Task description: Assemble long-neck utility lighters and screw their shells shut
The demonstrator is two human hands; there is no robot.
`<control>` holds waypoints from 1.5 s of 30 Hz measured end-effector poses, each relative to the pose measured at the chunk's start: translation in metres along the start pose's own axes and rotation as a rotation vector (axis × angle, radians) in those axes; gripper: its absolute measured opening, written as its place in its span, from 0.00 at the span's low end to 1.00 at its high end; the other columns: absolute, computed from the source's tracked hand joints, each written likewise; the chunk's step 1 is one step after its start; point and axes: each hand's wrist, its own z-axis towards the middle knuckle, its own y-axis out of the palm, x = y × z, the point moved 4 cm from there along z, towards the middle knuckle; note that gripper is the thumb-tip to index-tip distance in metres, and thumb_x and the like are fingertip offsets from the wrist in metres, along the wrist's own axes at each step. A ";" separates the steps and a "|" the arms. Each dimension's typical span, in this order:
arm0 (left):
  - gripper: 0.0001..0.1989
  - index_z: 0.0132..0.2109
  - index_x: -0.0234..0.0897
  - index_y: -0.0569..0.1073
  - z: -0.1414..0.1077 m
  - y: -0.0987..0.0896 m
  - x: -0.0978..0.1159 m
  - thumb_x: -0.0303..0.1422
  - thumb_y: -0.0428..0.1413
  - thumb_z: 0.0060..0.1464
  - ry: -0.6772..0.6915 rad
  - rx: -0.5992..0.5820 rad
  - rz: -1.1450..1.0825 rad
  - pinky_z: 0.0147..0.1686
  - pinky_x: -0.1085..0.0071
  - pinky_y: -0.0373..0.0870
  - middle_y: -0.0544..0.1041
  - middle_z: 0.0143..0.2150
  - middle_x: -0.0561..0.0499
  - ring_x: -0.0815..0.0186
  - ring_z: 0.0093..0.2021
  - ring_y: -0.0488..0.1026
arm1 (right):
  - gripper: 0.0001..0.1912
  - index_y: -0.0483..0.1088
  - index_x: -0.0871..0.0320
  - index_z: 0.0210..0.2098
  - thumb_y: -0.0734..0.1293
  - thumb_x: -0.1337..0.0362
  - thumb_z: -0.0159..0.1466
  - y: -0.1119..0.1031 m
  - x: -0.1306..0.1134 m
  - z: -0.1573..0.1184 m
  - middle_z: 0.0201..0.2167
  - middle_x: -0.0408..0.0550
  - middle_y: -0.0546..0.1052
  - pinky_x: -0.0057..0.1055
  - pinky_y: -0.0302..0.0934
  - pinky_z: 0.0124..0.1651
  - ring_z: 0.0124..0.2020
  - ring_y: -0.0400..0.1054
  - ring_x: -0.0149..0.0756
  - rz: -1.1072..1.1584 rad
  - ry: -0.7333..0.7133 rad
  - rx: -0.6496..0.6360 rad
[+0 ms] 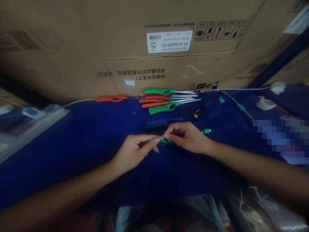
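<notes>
Over the blue table, my left hand and my right hand meet fingertip to fingertip. Both are pinched at a tiny pale, see-through piece, too small and blurred to name. Just under the fingers lies a green part, largely covered by my right hand. A green piece with a pale tip sticks out past my right hand's far side; whether it joins the green part is hidden. Behind the hands rests a dark blue lighter casing.
Several green and red stick lighters lie in a row by the cardboard box. Left of them is a red lighter handle. A yellow-handled screwdriver and a corded soldering iron lie on the right. At left stands a power strip.
</notes>
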 end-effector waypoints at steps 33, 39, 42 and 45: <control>0.12 0.42 0.37 0.83 0.001 0.000 0.001 0.39 0.58 0.62 -0.003 0.008 -0.016 0.24 0.78 0.68 0.82 0.29 0.51 0.73 0.22 0.69 | 0.16 0.76 0.61 0.33 0.73 0.53 0.60 -0.004 0.001 0.002 0.23 0.41 0.72 0.26 0.53 0.24 0.22 0.60 0.24 0.071 0.012 0.006; 0.11 0.43 0.38 0.83 0.000 0.001 0.000 0.38 0.58 0.62 -0.003 0.002 -0.026 0.24 0.79 0.66 0.82 0.29 0.53 0.75 0.21 0.68 | 0.15 0.76 0.62 0.33 0.75 0.54 0.59 -0.002 0.001 0.000 0.21 0.40 0.71 0.26 0.55 0.25 0.20 0.60 0.25 0.073 0.032 0.007; 0.11 0.41 0.38 0.83 0.001 0.002 0.001 0.38 0.58 0.62 0.004 0.004 -0.022 0.24 0.79 0.66 0.82 0.29 0.52 0.75 0.21 0.68 | 0.15 0.76 0.62 0.33 0.75 0.55 0.58 -0.001 0.000 -0.001 0.21 0.40 0.71 0.26 0.56 0.25 0.20 0.61 0.25 0.062 0.033 0.008; 0.11 0.41 0.37 0.83 0.001 0.001 0.001 0.38 0.58 0.63 0.001 0.010 -0.035 0.24 0.79 0.67 0.82 0.29 0.52 0.74 0.21 0.68 | 0.15 0.76 0.62 0.32 0.75 0.55 0.58 0.000 0.000 0.000 0.18 0.39 0.70 0.26 0.56 0.24 0.20 0.61 0.25 0.083 0.026 0.005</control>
